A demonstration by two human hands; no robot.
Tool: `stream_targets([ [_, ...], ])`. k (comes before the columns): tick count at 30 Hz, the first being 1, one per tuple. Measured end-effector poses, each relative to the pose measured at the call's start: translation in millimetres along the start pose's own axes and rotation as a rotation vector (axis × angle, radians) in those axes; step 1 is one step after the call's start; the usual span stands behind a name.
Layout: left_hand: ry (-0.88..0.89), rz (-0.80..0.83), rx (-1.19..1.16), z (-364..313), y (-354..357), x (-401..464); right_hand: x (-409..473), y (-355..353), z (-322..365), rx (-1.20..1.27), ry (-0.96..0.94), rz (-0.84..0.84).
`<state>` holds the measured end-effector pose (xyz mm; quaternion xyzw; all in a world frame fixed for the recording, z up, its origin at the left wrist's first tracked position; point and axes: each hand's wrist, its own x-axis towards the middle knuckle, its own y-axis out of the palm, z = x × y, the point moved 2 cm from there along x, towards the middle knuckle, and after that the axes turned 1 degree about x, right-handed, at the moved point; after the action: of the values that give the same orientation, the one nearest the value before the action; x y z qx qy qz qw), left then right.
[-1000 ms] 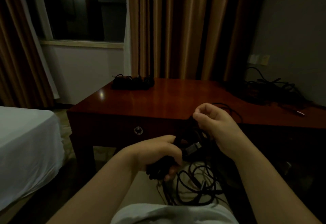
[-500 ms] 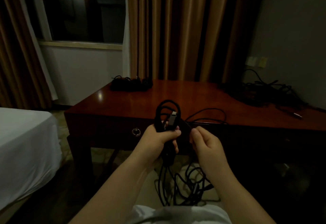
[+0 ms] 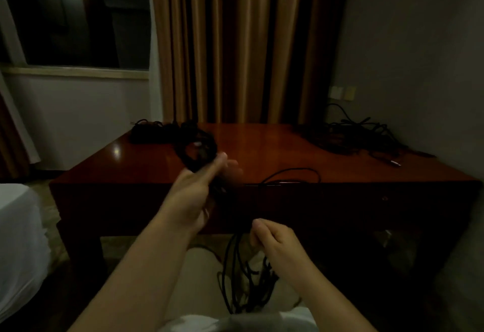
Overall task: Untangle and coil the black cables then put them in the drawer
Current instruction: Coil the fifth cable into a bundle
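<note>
Left hand [image 3: 195,195] now higher, gripping one coil [image 3: 198,151]; right hand [image 3: 275,240] lower, pinching strands [image 3: 235,266].

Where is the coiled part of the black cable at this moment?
In the head view, the coiled black cable loop is held up in the left hand, left of centre, above the near edge of the glossy red-brown wooden table.

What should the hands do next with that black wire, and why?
Probably wrap one more loop: the right hand could bring its strand up and around the coil that the left hand holds over the table. A loose tangle hangs below, so the cable isn't fully wound yet.
</note>
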<state>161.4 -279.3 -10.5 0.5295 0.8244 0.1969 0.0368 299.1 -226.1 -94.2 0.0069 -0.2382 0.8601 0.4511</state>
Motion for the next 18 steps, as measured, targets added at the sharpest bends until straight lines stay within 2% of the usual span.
stream_targets([
  [2, 0.023, -0.049, -0.269, -18, 7, 9, -4, 2, -2, -0.034, 0.067, 0.056],
  [4, 0.140, -0.158, -0.267, -25, 13, 16, -9, 8, 7, -0.108, 0.103, 0.177],
  [5, 0.264, -0.229, -0.100, -24, 11, 20, -12, 10, 16, -0.157, 0.098, 0.231],
  [7, 0.572, -0.333, 0.460, -17, 4, 25, -16, 3, 37, -0.243, 0.069, 0.279],
  [8, 0.686, -0.319, 0.747, -10, 1, 26, -18, -5, 47, -0.279, 0.053, 0.273],
  [9, 0.707, -0.261, 1.000, -2, 1, 27, -20, -14, 57, -0.318, 0.039, 0.263],
  [12, 0.400, -0.010, 1.548, 31, 6, 25, -26, -38, 77, -0.382, 0.014, 0.237],
  [14, 0.230, 0.167, 1.627, 47, 12, 20, -29, -47, 79, -0.286, 0.028, 0.199],
  [16, 0.048, 0.289, 1.396, 54, 14, 16, -29, -53, 75, -0.128, 0.072, 0.122],
  [18, -0.151, 0.398, 1.037, 53, 14, 10, -27, -56, 69, 0.010, 0.125, 0.046],
])
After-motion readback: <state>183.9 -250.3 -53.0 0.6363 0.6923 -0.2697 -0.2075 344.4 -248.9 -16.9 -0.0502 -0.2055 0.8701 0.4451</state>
